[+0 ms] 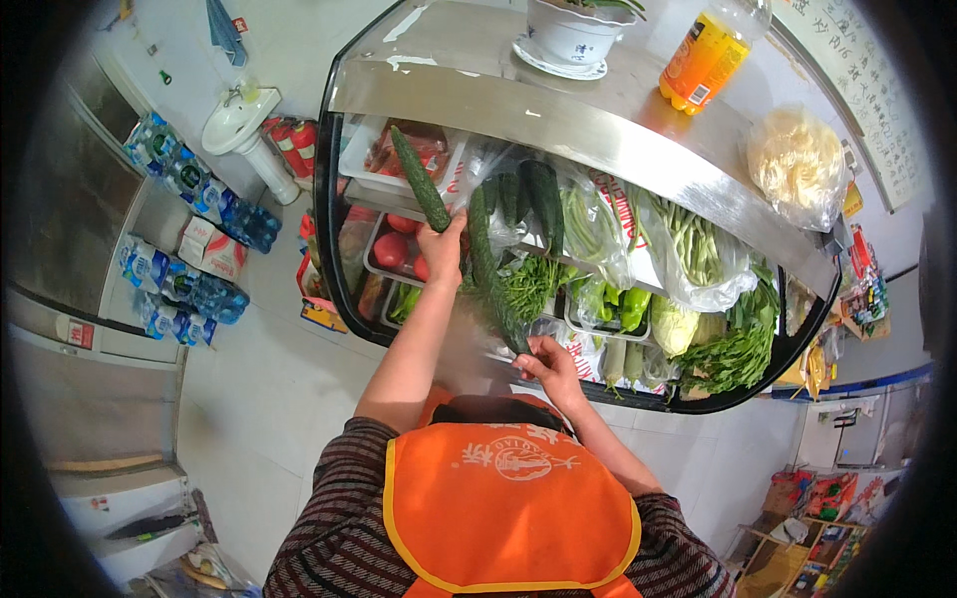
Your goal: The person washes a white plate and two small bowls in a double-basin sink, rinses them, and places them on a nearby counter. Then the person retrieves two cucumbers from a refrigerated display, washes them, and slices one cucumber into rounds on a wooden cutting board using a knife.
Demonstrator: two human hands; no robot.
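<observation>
My left hand (442, 247) grips a dark green cucumber (419, 176) by its lower end, over the left part of an open display case. A longer, curved cucumber (490, 276) slants down to my right hand (549, 366), whose thumb and fingers pinch its near tip. Just behind it, more cucumbers (541, 202) lie in a clear plastic bag. Beside my left wrist, tomatoes (392, 249) fill a tray. Leafy herbs (528, 288) sit to the right of the long cucumber, and green peppers (634, 308) rest in a metal tray farther right.
The case's black rim (695, 404) curves before me, under a steel top (635, 119). On top stand a potted plant (572, 37), an orange drink bottle (703, 63) and a bag of pale food (798, 166). Packs of bottled water (202, 183) and a pedestal sink (238, 123) are at left.
</observation>
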